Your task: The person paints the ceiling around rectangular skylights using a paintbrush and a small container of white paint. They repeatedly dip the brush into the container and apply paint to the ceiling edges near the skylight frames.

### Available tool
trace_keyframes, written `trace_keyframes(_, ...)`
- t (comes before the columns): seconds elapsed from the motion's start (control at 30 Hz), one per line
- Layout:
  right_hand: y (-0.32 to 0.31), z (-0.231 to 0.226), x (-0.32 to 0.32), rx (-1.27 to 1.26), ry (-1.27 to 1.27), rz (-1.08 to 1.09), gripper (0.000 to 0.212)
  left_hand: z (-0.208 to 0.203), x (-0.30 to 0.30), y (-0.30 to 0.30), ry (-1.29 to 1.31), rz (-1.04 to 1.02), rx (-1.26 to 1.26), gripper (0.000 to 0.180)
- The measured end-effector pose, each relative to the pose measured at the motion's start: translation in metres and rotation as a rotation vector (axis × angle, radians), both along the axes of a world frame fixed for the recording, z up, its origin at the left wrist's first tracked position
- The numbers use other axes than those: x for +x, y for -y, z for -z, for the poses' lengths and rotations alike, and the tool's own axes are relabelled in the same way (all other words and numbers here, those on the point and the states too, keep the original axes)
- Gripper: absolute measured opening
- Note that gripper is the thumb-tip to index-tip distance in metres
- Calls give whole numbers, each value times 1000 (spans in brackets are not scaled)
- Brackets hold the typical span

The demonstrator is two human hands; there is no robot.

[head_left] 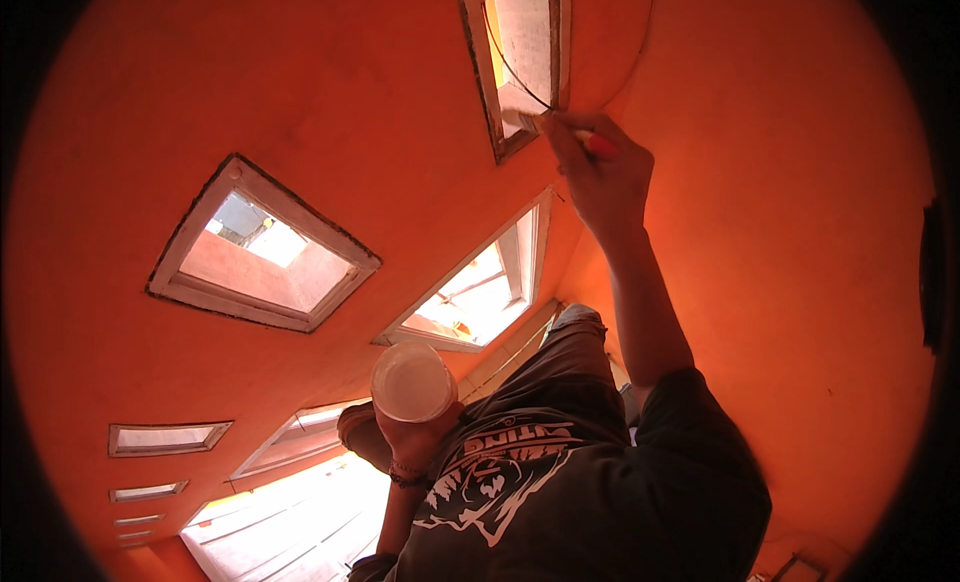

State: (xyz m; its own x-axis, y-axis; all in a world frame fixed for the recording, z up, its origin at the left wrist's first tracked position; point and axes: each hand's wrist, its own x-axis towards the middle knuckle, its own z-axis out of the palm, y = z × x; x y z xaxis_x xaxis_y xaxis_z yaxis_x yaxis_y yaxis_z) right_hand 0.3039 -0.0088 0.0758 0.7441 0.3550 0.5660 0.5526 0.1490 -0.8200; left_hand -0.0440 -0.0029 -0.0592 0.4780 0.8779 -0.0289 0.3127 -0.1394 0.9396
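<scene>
My right hand [612, 182] is raised high, its fingers closed around a paintbrush [528, 123] with some red on its handle. The bristles are at the lower part of a narrow window frame [485, 92]; I cannot tell whether they touch it. A thin dark cable [515, 75] crosses that opening and runs close to the brush. Lower down, in front of my body, my left hand [412, 442] is wrapped round a round whitish tub [412, 382]. The tub's mouth faces up, with pale contents inside that look like paint.
Orange walls [780, 182] surround me. Another framed window [265, 247] is set in the wall at left, and a slanted window [470, 292] lies nearer the middle. Several smaller openings [170, 439] line the lower left. A large bright opening [300, 512] shows below them. A dark object [932, 277] sits at the right rim.
</scene>
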Motion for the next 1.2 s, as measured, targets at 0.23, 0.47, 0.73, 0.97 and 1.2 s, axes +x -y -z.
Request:
trace_keyframes(0.23, -11, 23, 9, -1, 22, -127, 12, -9, 4, 3, 27, 9, -7, 70)
trace_keyframes(0.47, 6, 9, 3, 14, 118, -30, 12, -10, 4, 3, 4, -26, 31, 68)
trace_keyframes(0.73, -11, 2, 4, -8, -24, -64, 14, -31, 12, 7, -49, -40, 37, 68)
trace_keyframes(0.97, 11, 3, 0, -88, 10, -90, 12, -33, 9, 8, -61, -20, 102, 70)
trace_keyframes(1.2, -10, -1, 3, -61, 70, -78, 15, -31, 7, 3, 18, -12, 36, 70)
